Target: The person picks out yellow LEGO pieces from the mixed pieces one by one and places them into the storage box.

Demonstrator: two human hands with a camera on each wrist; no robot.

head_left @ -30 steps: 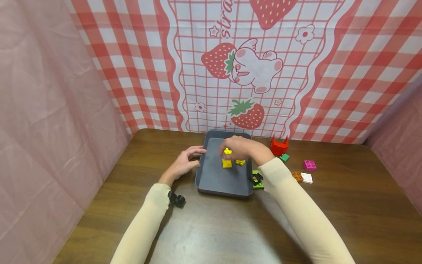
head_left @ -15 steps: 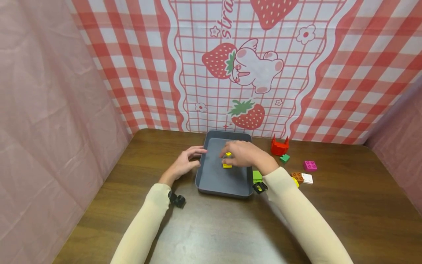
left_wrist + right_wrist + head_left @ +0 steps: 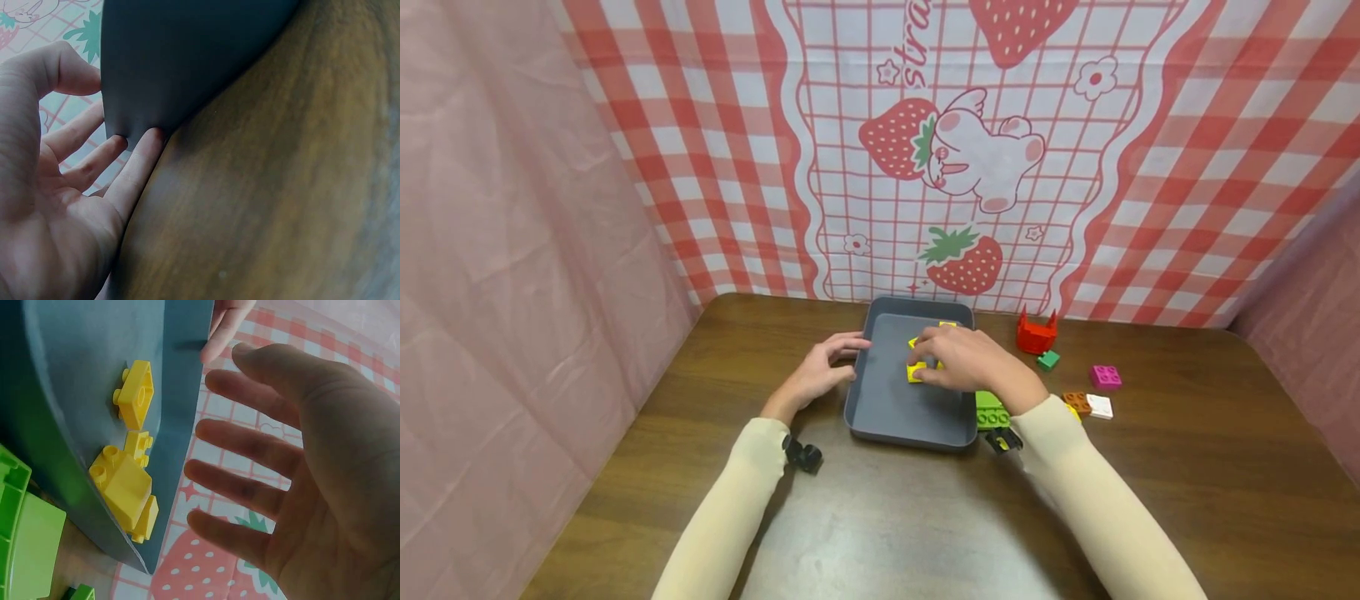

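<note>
A dark grey tray point(image 3: 880, 417) stands on the table with several yellow toy bricks in it. One yellow brick point(image 3: 914, 372) shows just below my right fingertips in the head view. My right hand point(image 3: 966, 358) hovers over the tray, fingers apart and holding nothing. In the right wrist view, a sloped yellow brick point(image 3: 125, 490) and other yellow bricks lie beyond that hand, partly hidden behind the tray wall. My left hand point(image 3: 814, 375) touches the tray's left side with its fingertips; in the left wrist view its fingers point(image 3: 134, 169) press against the outer wall.
Beside the tray's right wall lies a lime green brick piece point(image 3: 991, 410). Farther right are a red castle-shaped piece point(image 3: 1036, 333), a green brick point(image 3: 1048, 360), a magenta brick point(image 3: 1106, 377), a brown brick point(image 3: 1076, 403) and a white brick point(image 3: 1100, 406). A patterned cloth point(image 3: 737, 167) hangs behind.
My right hand has drawn back toward me and slightly to the right over the tray, uncovering a yellow brick near the tray's back. My left hand has stayed in place.
</note>
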